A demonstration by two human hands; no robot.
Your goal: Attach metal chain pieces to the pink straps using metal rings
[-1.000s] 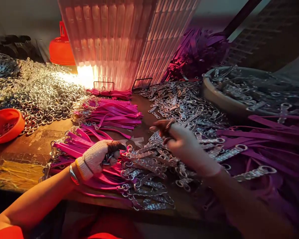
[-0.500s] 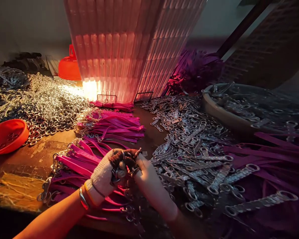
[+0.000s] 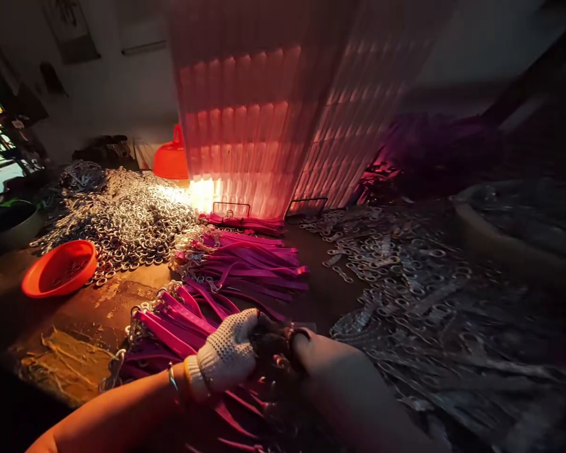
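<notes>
left hand [image 3: 229,358] + right hand [image 3: 330,384]: clenched on ring hardware [image 3: 278,362] | finished pink straps [image 3: 249,264] stacked at 12 o'clock | loose chain links [image 3: 405,277] left at 2 o'clock

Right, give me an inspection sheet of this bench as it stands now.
Surface: worn brown wooden bench, stained, dimly lit.
Job's things: bundle of pink straps with metal rings under both hands; small metal piece between the fingertips, too dark to identify.
Clutter: heap of silver metal rings; orange plastic bowl; second pink strap bundle; grey metal link pile.
Grips: left hand in white knit glove and right hand, fingertips together, pinching.
Cables: nothing seen.
Surroundings: glowing ribbed translucent panel.
</notes>
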